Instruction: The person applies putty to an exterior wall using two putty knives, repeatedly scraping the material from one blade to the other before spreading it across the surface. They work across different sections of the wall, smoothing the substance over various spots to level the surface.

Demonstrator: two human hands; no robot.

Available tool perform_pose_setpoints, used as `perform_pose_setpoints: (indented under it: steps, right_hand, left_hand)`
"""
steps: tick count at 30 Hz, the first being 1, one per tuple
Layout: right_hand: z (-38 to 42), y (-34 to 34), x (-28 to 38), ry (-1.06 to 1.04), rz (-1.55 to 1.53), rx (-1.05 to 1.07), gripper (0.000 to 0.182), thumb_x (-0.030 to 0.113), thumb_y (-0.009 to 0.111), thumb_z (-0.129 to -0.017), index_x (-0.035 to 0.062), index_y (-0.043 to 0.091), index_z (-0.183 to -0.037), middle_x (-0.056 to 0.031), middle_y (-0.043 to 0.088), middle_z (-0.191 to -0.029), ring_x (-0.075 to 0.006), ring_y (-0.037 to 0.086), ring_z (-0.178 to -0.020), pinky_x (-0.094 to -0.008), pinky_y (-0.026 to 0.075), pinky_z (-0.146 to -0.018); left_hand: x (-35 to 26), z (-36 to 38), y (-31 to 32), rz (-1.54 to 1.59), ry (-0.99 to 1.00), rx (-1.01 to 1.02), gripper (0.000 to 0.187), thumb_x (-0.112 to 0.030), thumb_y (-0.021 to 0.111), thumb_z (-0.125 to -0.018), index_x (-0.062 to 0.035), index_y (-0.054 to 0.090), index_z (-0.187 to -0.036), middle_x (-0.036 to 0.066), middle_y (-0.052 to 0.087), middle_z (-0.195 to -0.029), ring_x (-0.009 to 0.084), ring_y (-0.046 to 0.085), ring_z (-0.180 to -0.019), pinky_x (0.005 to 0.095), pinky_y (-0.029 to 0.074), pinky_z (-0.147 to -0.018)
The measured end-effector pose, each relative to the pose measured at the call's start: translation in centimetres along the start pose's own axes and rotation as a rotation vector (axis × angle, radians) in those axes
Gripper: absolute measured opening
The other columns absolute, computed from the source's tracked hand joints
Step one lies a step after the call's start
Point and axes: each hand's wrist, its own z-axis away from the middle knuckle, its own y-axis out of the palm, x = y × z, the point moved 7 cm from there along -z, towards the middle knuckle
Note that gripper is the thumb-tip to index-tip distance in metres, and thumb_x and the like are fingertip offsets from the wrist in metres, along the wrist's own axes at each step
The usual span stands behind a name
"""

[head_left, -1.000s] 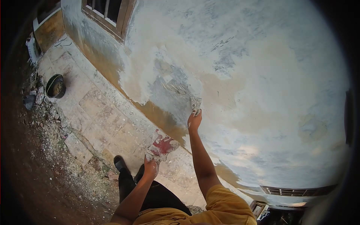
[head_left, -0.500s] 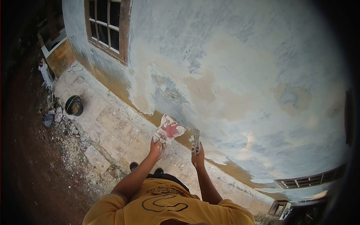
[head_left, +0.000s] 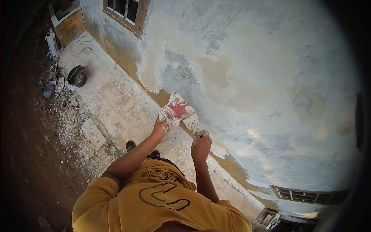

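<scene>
My left hand (head_left: pixel 161 129) is closed round the lower end of a flat board (head_left: pixel 179 110), red in its middle and crusted with pale plaster. My right hand (head_left: pixel 201 146) grips the handle of a plaster-smeared trowel (head_left: pixel 191 123). Its blade points up and left, at or very near the board's lower right edge; whether they touch is hard to tell. Beyond both tools stands the wall (head_left: pixel 247 89), patched in grey, white and tan, with a bare ochre strip along its foot.
A black bucket (head_left: pixel 77 76) with something brownish inside stands on the tiled walkway (head_left: pixel 112 96). Rubble and a dark lump (head_left: pixel 48 90) lie left of it, near a white sack (head_left: pixel 51 43). A wood-framed window (head_left: pixel 125 11) is at the top; a barred opening (head_left: pixel 305 194) is low right.
The trowel has turned from upright to leaning left, and its blade has come to the board's edge. The view has shifted, so the window and bucket sit higher.
</scene>
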Motion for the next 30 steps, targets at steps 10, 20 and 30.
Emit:
perform_pose_setpoints:
  steps: [10, 20, 30]
  right_hand:
    - [-2.5, 1.8, 1.5, -0.152, 0.032, -0.025, 0.031, -0.002, 0.058, -0.063, 0.0105, 0.069, -0.090, -0.0154, 0.052, -0.083, -0.0311, 0.052, -0.087, -0.0392, 0.039, -0.074]
    - [-3.9, 4.8, 2.4, -0.215, -0.301, -0.090, 0.033, -0.003, 0.064, -0.056, 0.0052, 0.067, -0.087, -0.0188, 0.056, -0.098, -0.0357, 0.053, -0.094, -0.0405, 0.040, -0.082]
    - [-3.9, 10.1, 1.5, -0.140, -0.420, -0.005, 0.032, 0.000, 0.065, -0.061, 0.0010, 0.065, -0.092, -0.0212, 0.056, -0.109, -0.0382, 0.051, -0.103, -0.0420, 0.040, -0.089]
  left_hand:
    - [-0.9, 1.1, -3.1, -0.011, 0.088, -0.006, 0.056, 0.013, 0.032, -0.079, -0.0087, 0.039, -0.131, 0.006, 0.052, -0.123, 0.0186, 0.055, -0.106, 0.0295, 0.048, -0.086]
    - [-3.5, 1.3, -5.2, -0.140, 0.008, -0.175, 0.052, 0.010, 0.031, -0.079, -0.0050, 0.041, -0.128, 0.009, 0.052, -0.123, 0.0225, 0.054, -0.109, 0.0342, 0.047, -0.090]
    - [-5.6, 0.4, -5.5, 0.114, 0.056, -0.003, 0.053, 0.010, 0.028, -0.076, 0.0017, 0.040, -0.127, 0.014, 0.050, -0.124, 0.0278, 0.052, -0.112, 0.0385, 0.045, -0.095]
